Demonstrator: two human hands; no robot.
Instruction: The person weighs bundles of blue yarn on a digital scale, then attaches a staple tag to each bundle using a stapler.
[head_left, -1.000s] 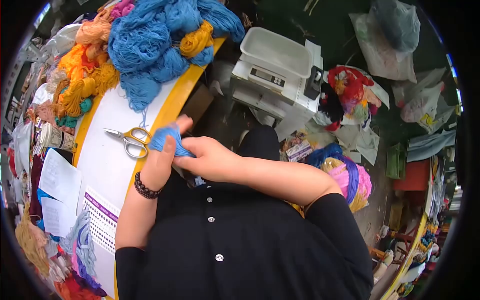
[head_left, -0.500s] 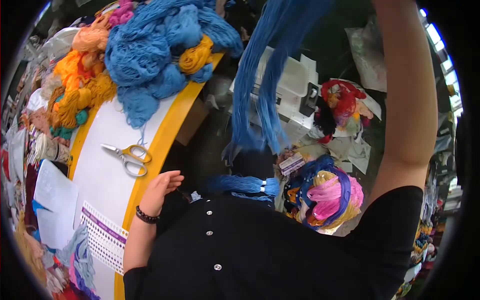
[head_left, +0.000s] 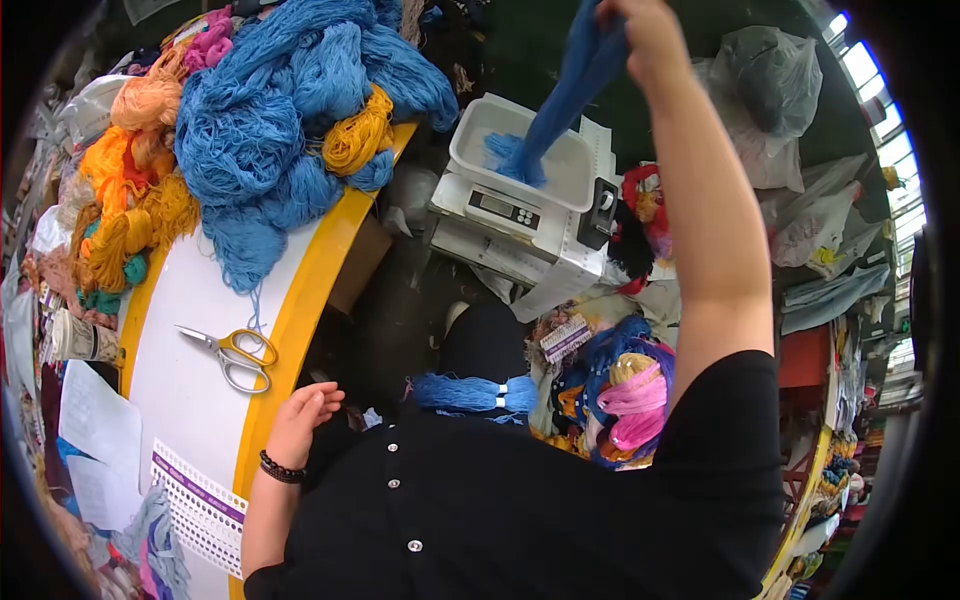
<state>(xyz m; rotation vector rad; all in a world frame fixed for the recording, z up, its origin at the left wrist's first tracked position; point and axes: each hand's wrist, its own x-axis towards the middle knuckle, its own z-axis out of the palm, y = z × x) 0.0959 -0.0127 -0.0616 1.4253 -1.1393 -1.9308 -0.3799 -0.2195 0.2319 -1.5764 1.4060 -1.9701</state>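
Note:
Raised at the top of the view, my right hand (head_left: 650, 38) is closed around one end of a long hank of blue yarn (head_left: 568, 100). The hank slants down, its lower end lying in a white plastic tray (head_left: 468, 150) on a digital scale (head_left: 500, 208). My left hand (head_left: 303, 415) hangs beside the yellow table edge with its fingers loosely bent and nothing visible in them. Across my lap lies a tied blue yarn bundle (head_left: 460, 393) with white bands. Scissors (head_left: 238, 355) with yellow and grey handles rest on the table near my left hand.
A big heap of blue yarn (head_left: 245, 125) covers the far end of the white table (head_left: 190, 290), beside orange and mustard skeins (head_left: 120, 235). A printed card (head_left: 200, 500) lies nearer. Right of my lap is a pile of pink and multicoloured yarn (head_left: 635, 400). Plastic bags (head_left: 775, 80) sit behind.
My right hand has come down and left with the hank, whose lower end now rests in the tray instead of hanging in the air. My left fingers have bent slightly. The view has shifted.

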